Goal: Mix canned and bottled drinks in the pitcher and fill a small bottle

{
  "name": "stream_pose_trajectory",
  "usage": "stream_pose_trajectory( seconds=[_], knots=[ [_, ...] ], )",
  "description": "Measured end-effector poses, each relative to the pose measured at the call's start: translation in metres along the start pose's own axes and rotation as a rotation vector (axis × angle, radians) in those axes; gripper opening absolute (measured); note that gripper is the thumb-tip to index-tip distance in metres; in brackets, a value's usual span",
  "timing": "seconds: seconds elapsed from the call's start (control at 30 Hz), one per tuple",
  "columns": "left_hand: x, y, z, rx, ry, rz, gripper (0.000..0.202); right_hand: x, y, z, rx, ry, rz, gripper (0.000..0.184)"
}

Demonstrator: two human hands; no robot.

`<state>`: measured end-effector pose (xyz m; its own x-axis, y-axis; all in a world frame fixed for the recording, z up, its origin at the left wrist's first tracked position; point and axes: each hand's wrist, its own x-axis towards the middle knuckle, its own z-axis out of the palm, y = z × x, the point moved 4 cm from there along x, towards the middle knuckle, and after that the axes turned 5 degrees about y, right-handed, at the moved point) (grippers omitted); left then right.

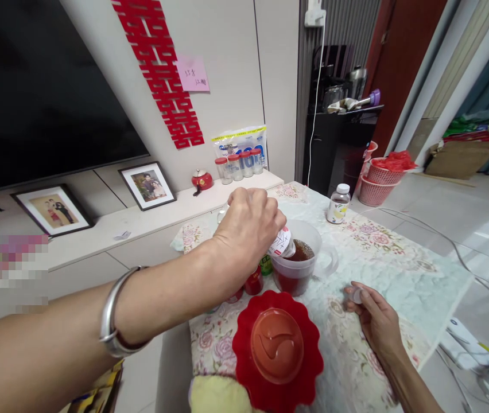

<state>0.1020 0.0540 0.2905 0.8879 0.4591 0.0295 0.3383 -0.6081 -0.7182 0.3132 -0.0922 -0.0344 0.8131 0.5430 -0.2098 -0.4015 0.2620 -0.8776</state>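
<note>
My left hand [248,223] is closed round a small clear bottle [282,243] with a white and red label, tipped mouth-down over a clear plastic jug [298,269] of dark red-brown liquid. A silver bangle sits on that wrist. My right hand [373,318] rests on the flowered tablecloth [399,269] to the right of the jug, its fingers pinched on a small white cap [357,295]. Most of the tipped bottle is hidden behind my left hand.
A red scalloped dish with a domed lid [277,347] stands near the table's front edge. Small red cans [253,282] sit left of the jug. Another small bottle [338,204] stands at the far side. Framed photos, jars and a red teapot line the low cabinet.
</note>
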Motion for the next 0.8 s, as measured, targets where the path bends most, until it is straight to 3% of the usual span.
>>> stream_pose_trajectory(
  seconds=[0.2,0.47,0.63,0.8],
  knots=[
    [0.001,0.003,0.001,0.058,0.11,0.005,0.04,-0.001,-0.002,0.0,0.0,0.007,0.007,0.054],
    [0.0,0.001,0.013,-0.019,0.142,0.024,0.042,-0.003,-0.005,0.004,-0.003,0.005,0.001,0.054],
    [-0.003,-0.007,0.034,-0.256,-0.005,-0.047,0.048,-0.004,-0.006,0.004,-0.001,-0.001,0.013,0.054],
    [-0.024,-0.014,0.052,-0.625,-0.126,-0.248,0.048,-0.008,-0.007,0.002,0.004,0.006,0.061,0.055]
  ],
)
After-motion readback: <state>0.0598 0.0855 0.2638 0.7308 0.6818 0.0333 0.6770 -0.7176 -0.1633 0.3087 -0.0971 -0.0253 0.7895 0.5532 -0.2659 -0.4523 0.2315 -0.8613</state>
